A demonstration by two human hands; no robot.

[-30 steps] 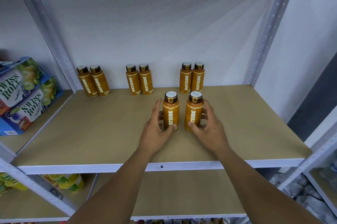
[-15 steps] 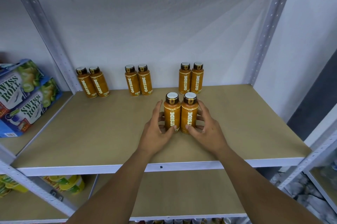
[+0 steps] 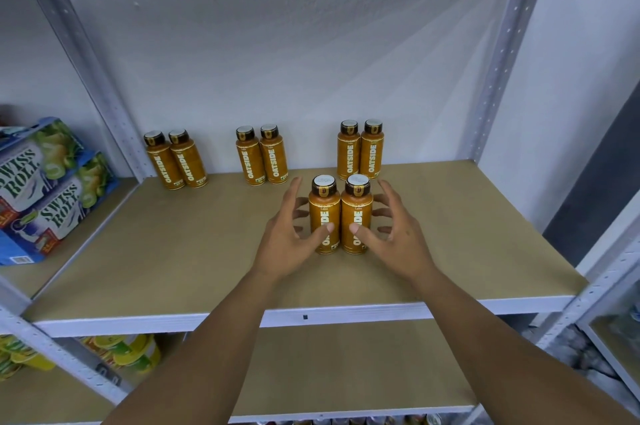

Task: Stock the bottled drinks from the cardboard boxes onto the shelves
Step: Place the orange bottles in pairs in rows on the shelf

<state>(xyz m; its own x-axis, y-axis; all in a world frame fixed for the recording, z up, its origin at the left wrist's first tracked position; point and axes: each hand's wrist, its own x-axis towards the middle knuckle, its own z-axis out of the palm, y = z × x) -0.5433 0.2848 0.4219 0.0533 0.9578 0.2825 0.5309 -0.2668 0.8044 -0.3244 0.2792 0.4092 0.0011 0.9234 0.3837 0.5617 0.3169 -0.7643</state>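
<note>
Bottles (image 3: 324, 213): cyl., glossy orange, upright.

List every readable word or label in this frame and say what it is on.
"OATSIDE": runs vertically on both front bottles and on all six back bottles.
"SWISS ROLL": on each of the two blue boxes at left; the upper one's is clipped by the frame edge.
Small print on the bottles, caps and boxes: too small to read.

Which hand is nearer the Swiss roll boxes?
Left. The left hand is right of the Swiss roll boxes; the right hand is farther right, past the front bottles.
</note>
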